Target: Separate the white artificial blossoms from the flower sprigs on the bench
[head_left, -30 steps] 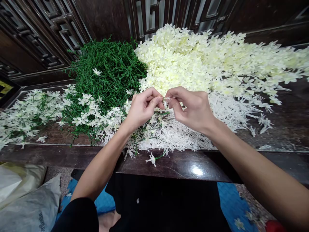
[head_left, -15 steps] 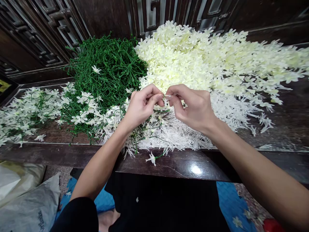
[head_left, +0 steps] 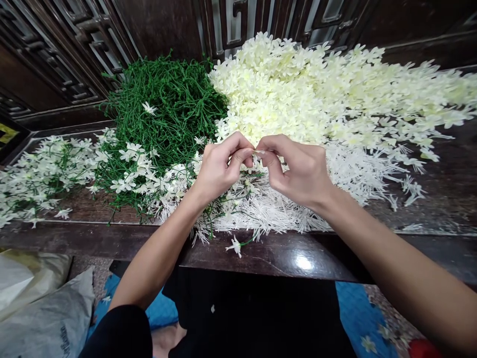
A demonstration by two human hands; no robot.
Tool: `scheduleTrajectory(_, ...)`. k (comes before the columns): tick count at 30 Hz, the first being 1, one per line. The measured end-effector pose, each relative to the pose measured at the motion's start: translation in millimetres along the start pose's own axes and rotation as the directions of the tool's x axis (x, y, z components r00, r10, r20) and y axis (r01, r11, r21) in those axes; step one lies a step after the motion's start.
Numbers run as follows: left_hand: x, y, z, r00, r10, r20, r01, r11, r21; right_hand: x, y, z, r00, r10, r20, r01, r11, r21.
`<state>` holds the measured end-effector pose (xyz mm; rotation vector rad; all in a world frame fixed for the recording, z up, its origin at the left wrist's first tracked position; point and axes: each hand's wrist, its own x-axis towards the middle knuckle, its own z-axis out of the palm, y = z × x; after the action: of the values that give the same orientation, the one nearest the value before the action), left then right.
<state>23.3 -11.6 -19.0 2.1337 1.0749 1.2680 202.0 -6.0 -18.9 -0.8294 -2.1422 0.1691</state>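
My left hand [head_left: 223,161] and my right hand [head_left: 298,166] meet fingertip to fingertip above the piles. Both are closed in a pinch on a small whitish artificial flower piece [head_left: 258,151], mostly hidden by the fingers. Beneath my hands lies a heap of thin white plastic flower parts [head_left: 357,171], with some green stems mixed in. Pale yellow-white petals [head_left: 283,94] are piled just behind. Left of them rises a mound of green plastic stems [head_left: 167,104]. White flowers on green stems [head_left: 48,169] spread across the far left.
The dark wooden bench [head_left: 122,238] carries all the piles, and a carved wooden back stands behind them. One stemmed flower [head_left: 234,245] rests at its front edge. Sacks [head_left: 48,313] sit on the floor at lower left; a blue mat [head_left: 357,318] lies below the bench.
Both hands stay pinched together at nearly the same spot. My fingertips have shifted slightly around the small piece, and less of it shows. The piles look unchanged.
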Motion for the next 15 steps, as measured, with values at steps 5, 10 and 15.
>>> scheduleTrajectory(5, 1, 1, -3, 1.0, 0.015, 0.025, -0.017, 0.996, 0.086, -1, 1, 0, 1.0, -0.009, -0.021, 0.009, 1.0, -0.021)
scheduleTrajectory(10, 5, 7, -9, 0.999, -0.033, 0.022, 0.031, 0.996, 0.086, 4, 6, -6, 0.994, 0.105, -0.003, -0.104, 0.991, 0.079)
scheduleTrajectory(15, 10, 4, -12, 0.979, -0.187, -0.082, 0.185, 0.982, -0.034, 9, 21, -11, 0.981, 0.182, 0.065, -0.189, 0.975, 0.117)
